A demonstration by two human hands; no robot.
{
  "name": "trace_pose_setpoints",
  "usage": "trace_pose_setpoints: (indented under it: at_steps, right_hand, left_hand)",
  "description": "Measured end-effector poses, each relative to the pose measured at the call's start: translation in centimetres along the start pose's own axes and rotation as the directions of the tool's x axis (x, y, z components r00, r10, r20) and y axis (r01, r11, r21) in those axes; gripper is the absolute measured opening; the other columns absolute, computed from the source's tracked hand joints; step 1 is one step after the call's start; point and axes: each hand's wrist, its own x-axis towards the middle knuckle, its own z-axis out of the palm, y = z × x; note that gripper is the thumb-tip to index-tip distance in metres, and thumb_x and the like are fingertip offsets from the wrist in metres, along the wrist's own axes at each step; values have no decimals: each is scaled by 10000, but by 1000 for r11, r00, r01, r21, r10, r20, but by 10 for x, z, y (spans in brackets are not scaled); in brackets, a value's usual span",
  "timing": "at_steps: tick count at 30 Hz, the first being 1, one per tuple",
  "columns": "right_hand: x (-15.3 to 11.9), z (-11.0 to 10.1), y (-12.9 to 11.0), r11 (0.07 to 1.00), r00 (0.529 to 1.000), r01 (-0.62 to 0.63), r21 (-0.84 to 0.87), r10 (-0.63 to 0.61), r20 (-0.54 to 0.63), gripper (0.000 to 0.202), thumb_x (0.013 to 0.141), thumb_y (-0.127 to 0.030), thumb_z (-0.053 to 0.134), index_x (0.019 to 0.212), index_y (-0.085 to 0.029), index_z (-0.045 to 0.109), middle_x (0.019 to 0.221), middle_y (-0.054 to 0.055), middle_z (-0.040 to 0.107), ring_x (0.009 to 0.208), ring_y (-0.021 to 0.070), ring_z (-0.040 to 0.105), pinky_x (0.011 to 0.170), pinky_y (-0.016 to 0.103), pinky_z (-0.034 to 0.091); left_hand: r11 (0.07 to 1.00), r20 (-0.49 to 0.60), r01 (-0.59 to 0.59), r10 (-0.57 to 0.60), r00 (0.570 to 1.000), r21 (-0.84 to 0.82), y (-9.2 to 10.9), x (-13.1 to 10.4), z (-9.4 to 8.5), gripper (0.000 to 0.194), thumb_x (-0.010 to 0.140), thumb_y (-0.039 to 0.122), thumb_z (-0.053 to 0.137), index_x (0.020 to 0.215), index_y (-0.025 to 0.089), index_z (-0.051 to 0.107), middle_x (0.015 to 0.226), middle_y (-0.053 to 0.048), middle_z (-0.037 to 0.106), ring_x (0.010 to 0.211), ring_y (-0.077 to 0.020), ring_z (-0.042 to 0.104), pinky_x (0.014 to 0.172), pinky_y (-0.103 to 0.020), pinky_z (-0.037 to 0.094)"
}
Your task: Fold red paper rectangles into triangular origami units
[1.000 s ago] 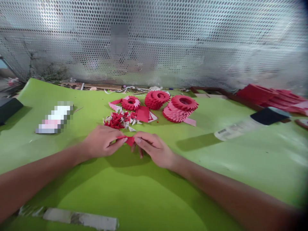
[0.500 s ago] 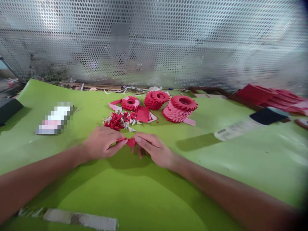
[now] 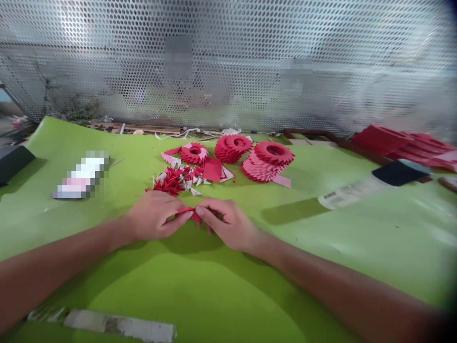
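A small folded piece of red paper [image 3: 194, 216] is pinched between my two hands above the green table cover [image 3: 200, 295]. My left hand [image 3: 157, 214] grips its left end between thumb and forefinger. On the other end, the thumb and fingers of my right hand [image 3: 224, 221] press together; fingertips hide part of the paper. Just beyond my left hand lies a heap of red and white folded paper pieces [image 3: 171, 180]. Behind that are flat red paper rectangles [image 3: 212, 170] and round folded-paper rings: a small one [image 3: 193, 154], a red one [image 3: 230, 150] and a taller pink-and-red one [image 3: 266, 164].
A blurred-out phone-like object [image 3: 82, 177] lies at left, near a dark box [image 3: 14, 163]. At right lies a clear tube with a black end [image 3: 398, 171], before stacked red paper [image 3: 389, 143]. Tape strips [image 3: 119, 326] cross the front. Perforated metal sheeting [image 3: 228, 62] stands behind.
The hands have come slightly closer together. The red paper's exposed flap now looks smaller and narrower between the fingers. The things on the table lie as before.
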Motion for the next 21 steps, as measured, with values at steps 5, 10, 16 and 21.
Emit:
trace_pose_setpoints:
  at_steps: [5,10,16,21]
  right_hand:
    - [0,0,2,990,999,-23,142,19,26,425,1035,-527,419,850,-187,593,763,12,625,580,103,557,524,227,433]
    - [-1,0,6,990,998,-34,138,27,49,407,1030,-531,431,900,-185,600,766,12,622,579,103,551,520,222,436]
    - [-1,1,5,994,998,-50,94,45,51,413,1016,-553,446,908,-186,603,745,6,607,566,105,547,498,223,409]
    - [0,1,0,998,999,-44,45,43,16,385,1005,-513,484,844,-184,603,683,-5,587,549,105,526,483,221,379]
  left_hand:
    - [998,-57,36,-39,998,-50,-3,-1,2,409,1032,283,407,775,164,701,554,12,660,438,-93,543,462,-209,406]
    - [998,-85,37,-41,996,-53,-4,0,2,423,1024,265,408,725,158,687,516,16,633,405,-90,518,430,-203,389]
    - [999,-34,26,-27,999,-32,-4,-2,1,389,1026,275,421,806,165,722,611,-3,705,480,-103,588,502,-219,443]
    - [999,-2,17,-17,1000,28,-3,-3,0,403,1033,305,416,807,171,722,632,0,715,505,-114,603,523,-237,442]
